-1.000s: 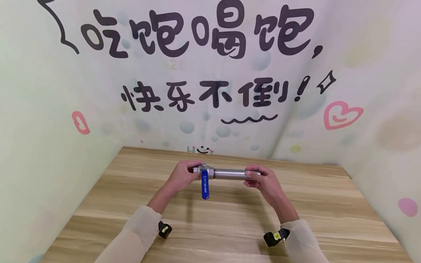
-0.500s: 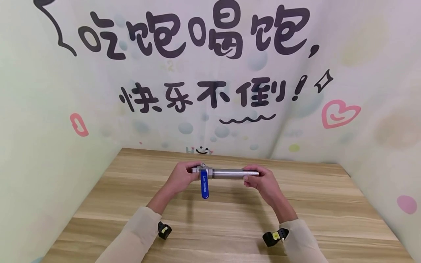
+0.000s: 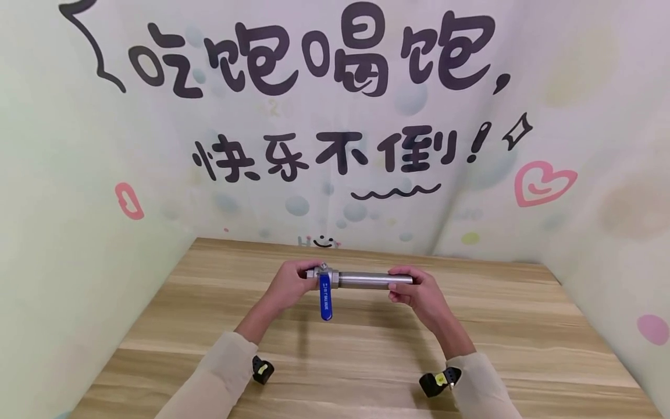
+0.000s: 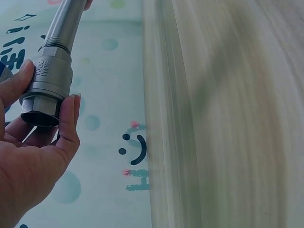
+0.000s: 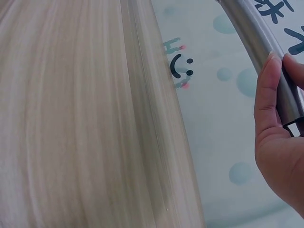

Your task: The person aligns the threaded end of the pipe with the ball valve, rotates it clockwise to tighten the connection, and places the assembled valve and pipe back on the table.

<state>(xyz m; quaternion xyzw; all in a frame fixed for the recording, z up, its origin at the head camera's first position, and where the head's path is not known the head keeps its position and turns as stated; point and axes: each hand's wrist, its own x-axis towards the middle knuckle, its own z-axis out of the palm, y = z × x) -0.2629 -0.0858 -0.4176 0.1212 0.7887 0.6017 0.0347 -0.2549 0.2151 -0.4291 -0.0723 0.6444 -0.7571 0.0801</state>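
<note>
A metal ball valve (image 4: 50, 78) with a blue lever (image 3: 325, 298) hanging toward the person is held up over the table. My left hand (image 3: 287, 285) grips the valve body at its left end, thumb on one side and fingers on the other; the hexagonal open end faces the palm in the left wrist view. A straight steel pipe (image 3: 363, 280) runs rightward from the valve, its threaded end (image 4: 59, 42) at the valve's mouth. My right hand (image 3: 426, 295) pinches the pipe's far end between thumb and fingers. The pipe's open end (image 5: 293, 122) shows in the right wrist view.
A wood-grain table (image 3: 356, 361) lies beneath both hands. Behind it stands a pale printed backdrop (image 3: 324, 215) with black lettering, and similar pale walls rise at both sides. Black wrist cameras (image 3: 434, 384) sit at the sleeves.
My right thumb has moved down along the pipe's near side, and the fingers have shifted round it, baring more of its right end. The left hand and valve stay nearly still.
</note>
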